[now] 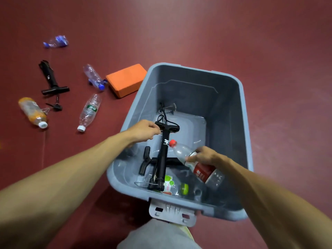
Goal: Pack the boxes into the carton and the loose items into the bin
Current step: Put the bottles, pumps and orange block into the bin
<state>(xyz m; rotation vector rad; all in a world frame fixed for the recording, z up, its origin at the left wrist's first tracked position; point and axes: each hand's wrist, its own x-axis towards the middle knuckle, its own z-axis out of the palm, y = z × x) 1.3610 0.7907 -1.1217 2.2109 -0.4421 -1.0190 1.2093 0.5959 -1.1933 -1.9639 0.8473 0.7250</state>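
left hand (143, 131) grips the t-handle of a black hand pump (163, 155) inside the grey bin (224, 114); right hand (204, 156), at 4 o'clock, clutches a red-labelled bottle (199, 167) over it. second pump (51, 78), green-labelled bottle (89, 110) and orange foam block (125, 79) lie at 10 o'clock.

Nothing here reads clearly. The black pump (163, 155) whose handle my left hand (143, 131) holds carries a white logo with a line of small white letters under it, too blurred to spell out. The bottle (203, 172) in my right hand (206, 156) has a red label with white characters I cannot make out. On the floor (179, 33) to the left, a clear bottle (89, 110) wears a green band with white characters, equally unreadable, and the far pump (50, 78) shows a small white mark.
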